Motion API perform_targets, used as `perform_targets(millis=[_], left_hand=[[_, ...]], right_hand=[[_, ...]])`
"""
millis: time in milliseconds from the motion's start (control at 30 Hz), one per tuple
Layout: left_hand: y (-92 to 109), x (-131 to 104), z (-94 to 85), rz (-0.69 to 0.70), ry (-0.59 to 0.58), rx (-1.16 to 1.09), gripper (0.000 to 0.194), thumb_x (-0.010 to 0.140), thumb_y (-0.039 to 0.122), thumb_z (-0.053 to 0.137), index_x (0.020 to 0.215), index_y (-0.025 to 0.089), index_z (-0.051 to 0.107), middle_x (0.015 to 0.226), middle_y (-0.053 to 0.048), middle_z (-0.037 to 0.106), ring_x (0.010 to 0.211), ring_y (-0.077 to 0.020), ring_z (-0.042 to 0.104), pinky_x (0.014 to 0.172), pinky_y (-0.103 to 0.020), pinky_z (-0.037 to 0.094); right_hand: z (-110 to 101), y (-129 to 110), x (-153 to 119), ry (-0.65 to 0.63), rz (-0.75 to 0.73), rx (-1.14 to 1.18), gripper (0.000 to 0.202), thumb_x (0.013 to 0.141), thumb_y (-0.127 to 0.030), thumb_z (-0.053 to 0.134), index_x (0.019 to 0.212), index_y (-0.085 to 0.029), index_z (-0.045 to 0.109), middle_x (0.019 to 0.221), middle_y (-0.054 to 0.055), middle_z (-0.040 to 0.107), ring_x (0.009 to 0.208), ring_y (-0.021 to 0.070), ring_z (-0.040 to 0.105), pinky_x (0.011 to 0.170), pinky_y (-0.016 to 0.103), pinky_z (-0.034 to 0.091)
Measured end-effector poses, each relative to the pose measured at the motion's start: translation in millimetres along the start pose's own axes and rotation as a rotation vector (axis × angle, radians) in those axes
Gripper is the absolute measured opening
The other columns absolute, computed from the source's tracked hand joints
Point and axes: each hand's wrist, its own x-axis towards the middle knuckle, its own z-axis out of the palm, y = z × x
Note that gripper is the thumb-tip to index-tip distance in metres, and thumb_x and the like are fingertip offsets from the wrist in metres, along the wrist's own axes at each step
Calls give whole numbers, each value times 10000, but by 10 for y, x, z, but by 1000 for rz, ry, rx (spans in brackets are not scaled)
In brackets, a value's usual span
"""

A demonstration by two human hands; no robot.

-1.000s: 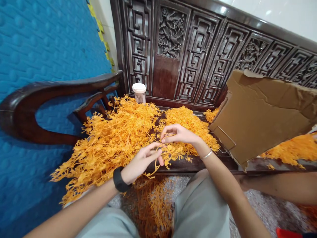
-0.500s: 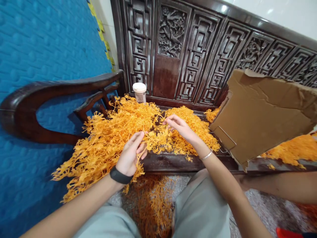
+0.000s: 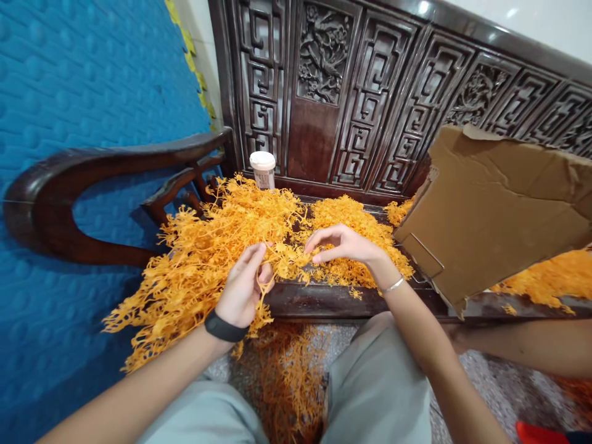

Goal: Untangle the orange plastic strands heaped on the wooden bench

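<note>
My left hand [image 3: 245, 283] pinches a thin orange branching strand [image 3: 287, 260] that stretches to the right. At the strand's right end is my right hand [image 3: 340, 243], thumb and forefinger apart, with orange tips between or just behind them; whether it touches them is unclear. A large heap of orange branched strands [image 3: 194, 265] spreads to the left of and behind my left hand. Behind my right hand lies a pile of small loose orange pieces [image 3: 346, 213] on the dark wooden bench [image 3: 314, 303].
A white-lidded cup [image 3: 263, 169] stands behind the heap. Brown cardboard [image 3: 494, 209] leans on the bench at right, with more orange pieces [image 3: 550, 280] beyond. Another person's arm [image 3: 522, 346] reaches in at right. A curved armrest [image 3: 41, 203] is at left; orange strands [image 3: 291, 376] hang below.
My right hand has moved slightly down and toward the strand, and its thumb and forefinger have spread. My left hand keeps its pinch. The view has shifted slightly.
</note>
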Motion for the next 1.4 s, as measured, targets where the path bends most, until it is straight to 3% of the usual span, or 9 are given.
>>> perform_targets(millis=[100,233,500,767,967,1100,1233,1300,1400], left_hand=[[-4,11,-18,-31,-18,-7,188,739,315,585,865,188,528,389,95,324,357,-42,296,351,-129,284],[-6,51,-36,-86,-41,-29,166,738,310,592,829,185,533,372,111,223,328,-36,221,317,-119,220],[50,73,-74,-203,-156,-88,166,782,317,525,820,161,565,355,103,200,326,-45,204,336,-140,263],[46,43,-108,-124,-196,77,212,715,323,604,828,144,589,372,108,183,339,-37,197,354,-137,245],[3,2,-79,-274,-415,201,198,778,309,515,659,151,516,392,93,189,346,-42,195,351,-143,222],[-34,-104,-13,-256,-366,179,229,774,298,507,592,164,470,384,93,168,342,-48,163,349,-154,220],[-54,-254,-8,-206,-386,268,203,772,328,517,665,158,536,399,90,207,357,-42,165,380,-154,208],[-57,-289,-26,-194,-405,332,199,769,340,527,710,153,562,406,90,225,367,-35,161,389,-148,191],[-57,-255,-57,-190,-366,327,208,767,351,529,708,152,549,412,92,223,368,-32,163,379,-144,169]], right_hand=[[-40,8,-19,6,-16,-42,236,639,-257,688,858,-186,636,906,19,615,871,134,554,838,324,417],[-66,79,-5,53,5,25,197,627,-252,690,807,-188,641,893,18,614,857,136,558,805,315,441],[-156,266,79,587,-29,256,207,603,-304,690,753,-176,626,739,-7,599,631,79,520,581,219,400],[-278,351,120,731,15,402,264,526,-335,704,663,-156,569,607,-16,546,590,92,507,516,211,339],[-258,369,253,945,41,491,205,510,-256,667,644,-159,544,687,-6,539,595,75,459,505,199,340],[-615,493,162,1199,20,579,162,530,-210,610,630,-170,488,642,-22,502,545,64,426,480,188,323],[-1064,727,-134,1586,-72,255,190,572,-258,596,727,-161,543,672,-24,519,531,55,401,476,186,300],[-1138,868,-217,1592,-18,98,239,582,-284,596,773,-142,576,673,-14,536,528,60,393,484,197,310],[-1072,1043,-174,1454,185,71,315,541,-239,615,831,-114,600,640,-11,542,540,80,429,512,217,343]])
